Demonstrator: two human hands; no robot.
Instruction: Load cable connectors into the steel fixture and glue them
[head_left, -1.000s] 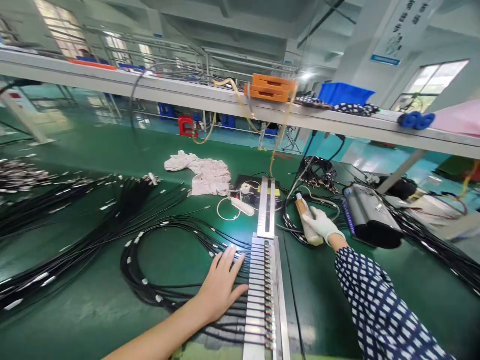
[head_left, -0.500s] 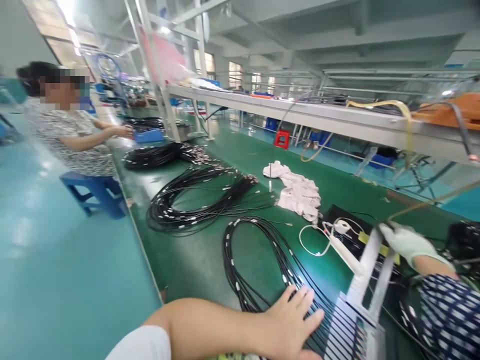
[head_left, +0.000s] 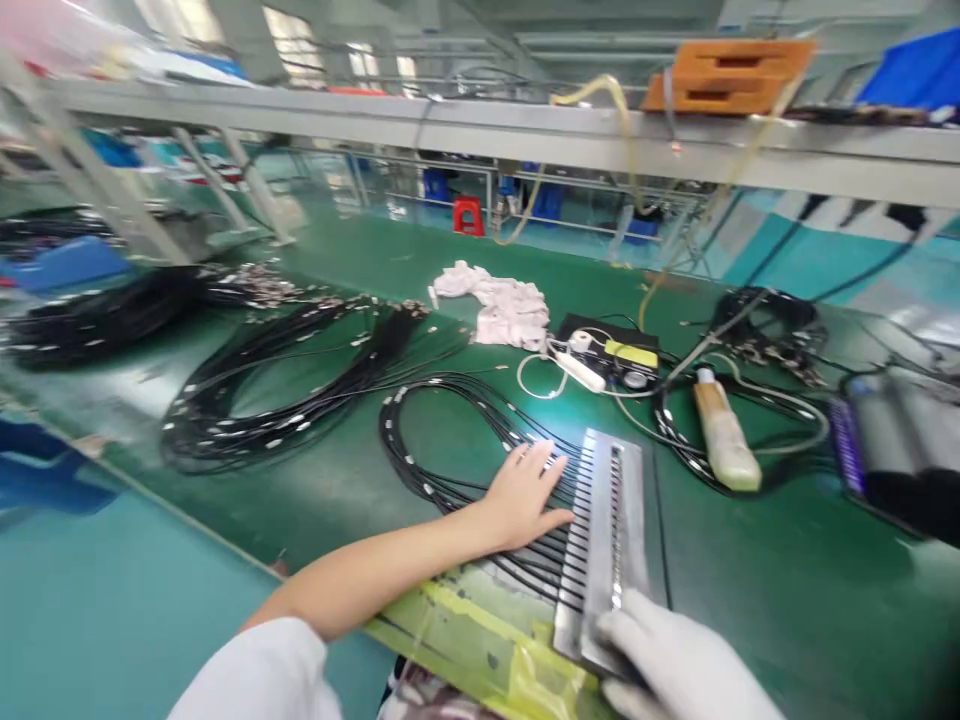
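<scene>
My bare left hand (head_left: 523, 493) lies flat, fingers spread, on a row of black cables (head_left: 457, 440) where they enter a metal comb fixture (head_left: 607, 540) on the green bench. The cables loop away to the left of the hand. My right hand (head_left: 679, 665), in a white glove, rests on the near end of the fixture's metal bar, at the bottom edge of the view; its fingers curl over the metal there. A cream-coloured bottle (head_left: 724, 437) lies on its side to the right of the fixture, untouched.
More black cable bundles (head_left: 277, 385) lie at left. A white cloth (head_left: 502, 300), a black box with a yellow label (head_left: 619, 355) and a dark metal device (head_left: 892, 450) sit further back and right. An overhead shelf (head_left: 525, 125) carries an orange crate (head_left: 731, 70). Yellow tape (head_left: 480, 640) covers the bench's near edge.
The view swung left and then back to the fixture. My gloved right hand left the bottle, lowered the metal bar flat on the cables and now rests on its near end. My left hand stayed on the cables.
</scene>
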